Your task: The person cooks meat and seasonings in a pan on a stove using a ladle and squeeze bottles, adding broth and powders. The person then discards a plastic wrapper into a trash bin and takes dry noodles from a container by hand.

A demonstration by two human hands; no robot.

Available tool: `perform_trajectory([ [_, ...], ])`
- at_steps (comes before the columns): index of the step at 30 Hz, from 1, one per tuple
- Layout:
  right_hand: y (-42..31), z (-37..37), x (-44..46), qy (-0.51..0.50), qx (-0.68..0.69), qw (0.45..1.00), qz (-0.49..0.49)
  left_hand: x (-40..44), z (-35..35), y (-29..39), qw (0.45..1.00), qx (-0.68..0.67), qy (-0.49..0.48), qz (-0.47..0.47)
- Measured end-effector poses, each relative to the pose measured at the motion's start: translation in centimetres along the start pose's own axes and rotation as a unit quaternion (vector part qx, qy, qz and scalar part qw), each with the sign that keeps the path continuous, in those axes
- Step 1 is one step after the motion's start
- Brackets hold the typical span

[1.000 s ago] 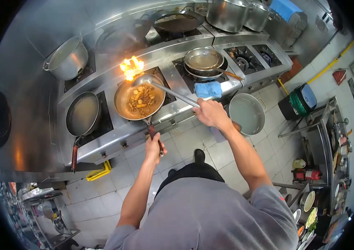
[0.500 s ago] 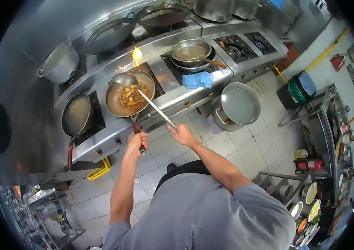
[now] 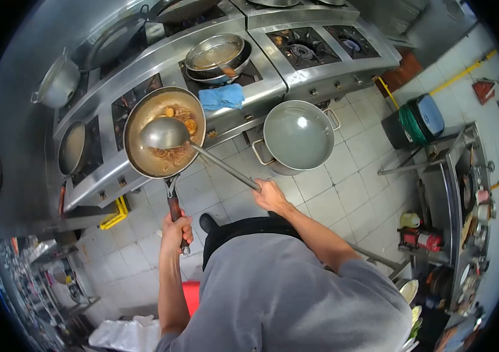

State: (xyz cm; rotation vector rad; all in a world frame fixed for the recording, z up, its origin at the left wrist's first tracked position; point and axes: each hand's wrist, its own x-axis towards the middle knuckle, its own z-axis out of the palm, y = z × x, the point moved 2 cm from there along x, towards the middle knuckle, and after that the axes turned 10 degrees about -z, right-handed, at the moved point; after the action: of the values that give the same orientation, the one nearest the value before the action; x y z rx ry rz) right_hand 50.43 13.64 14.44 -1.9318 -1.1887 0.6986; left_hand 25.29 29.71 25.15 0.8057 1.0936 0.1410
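Observation:
My left hand (image 3: 176, 232) is wrapped round the wooden handle of a frying pan (image 3: 135, 149), which is raised in front of the stove's edge. Browned food (image 3: 174, 157) in strips and pieces lies in it with some sauce. In my right hand (image 3: 271, 195) is the long metal handle of a ladle (image 3: 165, 133). The ladle's bowl rests over the food inside the pan, hiding part of it.
A steel stove (image 3: 261, 97) runs across the back. Stacked pans (image 3: 215, 53) and a blue cloth (image 3: 221, 97) sit on it, with another pan (image 3: 73, 146) at left. A large pot of cloudy liquid (image 3: 299, 136) stands on the tiled floor. Shelving (image 3: 454, 193) is at right.
The pan has come off the burner toward me, with the ladle still in it. The flame behind the pan is gone from view. My view has shifted right.

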Motion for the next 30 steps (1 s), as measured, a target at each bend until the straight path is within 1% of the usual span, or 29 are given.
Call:
perform_trajectory([
  [1,1.6,-1.4,-1.2,-0.007,-0.028,0.999,0.016,-0.6,1.8,-1.3,1.0,-0.02,-0.013,-0.014],
  [2,3.3,-2.6,-2.3,-0.015,-0.055,0.998,0.03,-0.9,3.6,-2.8,1.0,-0.003,-0.001,-0.019],
  [3,5.1,-3.7,-3.7,-0.026,-0.052,0.998,0.02,-0.8,4.9,-4.2,1.0,-0.011,0.012,-0.016],
  [5,8.3,-6.3,-6.8,0.045,-0.11,0.993,-0.021,-0.5,7.2,-6.8,0.999,0.01,-0.028,-0.024],
  [6,9.1,-7.4,-8.1,0.039,-0.108,0.993,-0.023,-1.1,8.7,-7.5,0.998,-0.009,-0.035,-0.044],
  [8,10.6,-10.0,-10.5,0.114,-0.153,0.981,-0.033,-1.7,10.5,-9.3,0.997,-0.019,-0.047,-0.064],
  [9,11.6,-10.9,-11.4,0.112,-0.155,0.981,-0.036,-1.7,11.3,-10.2,0.995,-0.022,-0.062,-0.081],
  [11,12.2,-11.8,-12.9,0.177,-0.167,0.966,-0.088,-2.0,12.7,-11.6,0.994,-0.018,-0.062,-0.083],
  [12,12.1,-12.4,-13.5,0.175,-0.164,0.967,-0.088,-2.2,13.4,-12.2,0.994,-0.008,-0.069,-0.085],
  [13,12.2,-12.8,-14.1,0.072,-0.067,0.995,-0.016,-2.4,13.9,-12.8,0.993,0.002,-0.077,-0.087],
  [14,11.5,-13.3,-14.5,-0.031,0.03,0.998,0.054,-2.6,14.2,-13.2,0.993,0.015,-0.078,-0.086],
  [15,10.6,-13.7,-15.1,-0.031,0.029,0.998,0.051,-2.8,14.5,-13.4,0.993,0.014,-0.078,-0.083],
  [16,9.8,-13.4,-16.0,-0.081,0.169,0.976,0.113,-3.0,14.9,-13.6,0.993,0.031,-0.076,-0.086],
  [17,8.7,-13.2,-16.6,-0.13,0.304,0.928,0.173,-3.2,15.1,-13.7,0.992,0.048,-0.074,-0.088],
  [18,7.4,-13.9,-16.9,-0.132,0.283,0.93,0.196,-3.4,15.2,-13.8,0.993,0.047,-0.073,-0.085],
  [19,7.7,-13.7,-17.1,-0.131,0.282,0.931,0.194,-3.5,15.3,-14.0,0.993,0.066,-0.065,-0.077],
  [21,8.9,-13.3,-17.5,-0.081,0.383,0.9,0.193,-3.4,15.5,-14.4,0.992,0.085,-0.061,-0.065],
  [22,9.6,-13.4,-17.6,-0.048,0.367,0.906,0.206,-3.5,15.4,-14.7,0.993,0.086,-0.052,-0.06],
  [23,10.2,-13.2,-17.6,-0.045,0.368,0.905,0.207,-3.7,15.1,-15.1,0.994,0.088,-0.042,-0.057],
  [25,11.4,-13.4,-17.0,0.059,0.238,0.956,0.163,-3.8,14.2,-15.8,0.994,0.089,-0.037,-0.056],
  [27,12.9,-13.5,-16.0,0.083,0.247,0.95,0.174,-4.0,13.0,-16.2,0.994,0.092,-0.033,-0.054],
  [29,15.1,-13.2,-15.0,0.123,0.072,0.972,0.185,-4.3,11.9,-16.6,0.995,0.08,-0.019,-0.058],
  [30,15.8,-12.8,-14.6,0.125,0.073,0.971,0.188,-4.5,11.3,-16.9,0.995,0.082,-0.021,-0.06],
])
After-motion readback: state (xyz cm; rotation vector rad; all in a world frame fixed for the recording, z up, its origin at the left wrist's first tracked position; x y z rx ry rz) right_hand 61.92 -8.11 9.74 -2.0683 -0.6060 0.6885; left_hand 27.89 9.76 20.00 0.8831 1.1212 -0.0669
